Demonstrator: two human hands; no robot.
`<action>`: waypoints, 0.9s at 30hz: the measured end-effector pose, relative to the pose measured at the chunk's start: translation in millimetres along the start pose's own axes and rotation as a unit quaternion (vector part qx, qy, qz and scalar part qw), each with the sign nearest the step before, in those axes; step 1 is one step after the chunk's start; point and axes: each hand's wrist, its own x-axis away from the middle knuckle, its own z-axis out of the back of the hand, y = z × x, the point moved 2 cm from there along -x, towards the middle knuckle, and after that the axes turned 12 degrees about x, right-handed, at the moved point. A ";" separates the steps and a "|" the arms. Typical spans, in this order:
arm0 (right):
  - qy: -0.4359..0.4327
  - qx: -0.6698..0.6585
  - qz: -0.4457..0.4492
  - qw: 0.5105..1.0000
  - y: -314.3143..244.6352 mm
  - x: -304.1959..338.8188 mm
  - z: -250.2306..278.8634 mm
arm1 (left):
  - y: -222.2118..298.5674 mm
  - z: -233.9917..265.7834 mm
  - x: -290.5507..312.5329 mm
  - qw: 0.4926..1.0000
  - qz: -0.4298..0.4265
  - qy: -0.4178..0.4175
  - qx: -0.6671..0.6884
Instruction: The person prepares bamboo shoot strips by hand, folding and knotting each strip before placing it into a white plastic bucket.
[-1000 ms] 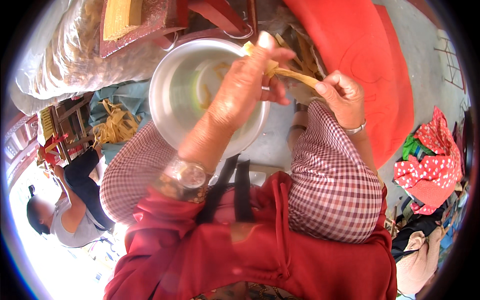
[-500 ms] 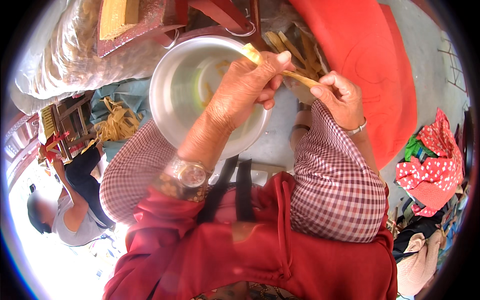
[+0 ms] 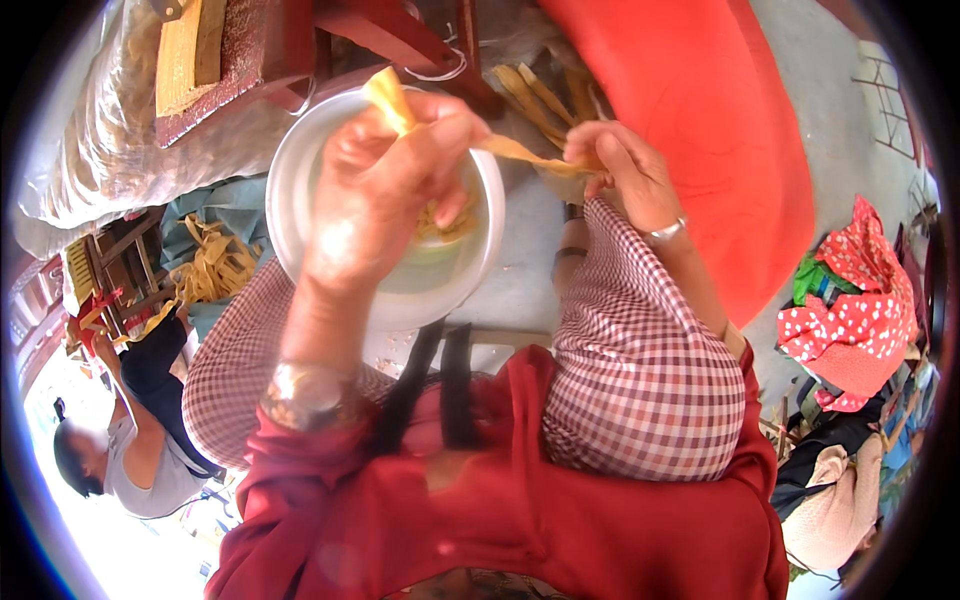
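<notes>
A thin, flat yellow strip of plant-like material (image 3: pixel 528 153) runs slightly twisted between my two hands. My left hand (image 3: pixel 375 195), blurred and above the basin, is closed on it, and the strip's broader end sticks up past the thumb. To the right, above my checked trouser leg, my right hand (image 3: pixel 635 178) pinches the other end between thumb and fingers. Beneath my left hand stands a round white basin (image 3: pixel 284 205) holding liquid. Yellowish pieces (image 3: pixel 445 225) lie in it, partly hidden by that hand.
Beyond the basin are a dark red wooden bench (image 3: pixel 290 50) bearing a wooden block (image 3: pixel 188 60), and several woody strips (image 3: pixel 535 97). A red sheet (image 3: pixel 715 150) covers floor at right, near spotted cloth (image 3: pixel 865 300). At left lie pale strips (image 3: pixel 212 262); another person (image 3: pixel 140 440) sits beyond.
Both hands have moved left, the left one farther, so the gap between them has widened. More of the strip shows between them. The whole view has shifted a little.
</notes>
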 end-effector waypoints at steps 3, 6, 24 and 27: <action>0.004 0.243 -0.007 0.970 34.8 -17.4 0.7 | 12.4 -15.6 18.5 0.991 -0.025 -0.024 -0.132; -0.080 0.607 0.125 0.781 30.0 -28.1 -9.1 | 17.5 -18.2 39.4 0.970 0.013 -0.037 -0.240; 0.013 0.684 0.026 0.729 -13.6 -30.1 47.2 | 52.2 -23.2 108.8 0.963 -0.014 -0.043 -0.264; -0.011 0.668 0.015 0.744 -18.3 -22.9 53.9 | 52.8 -18.9 112.5 0.963 -0.029 -0.043 -0.266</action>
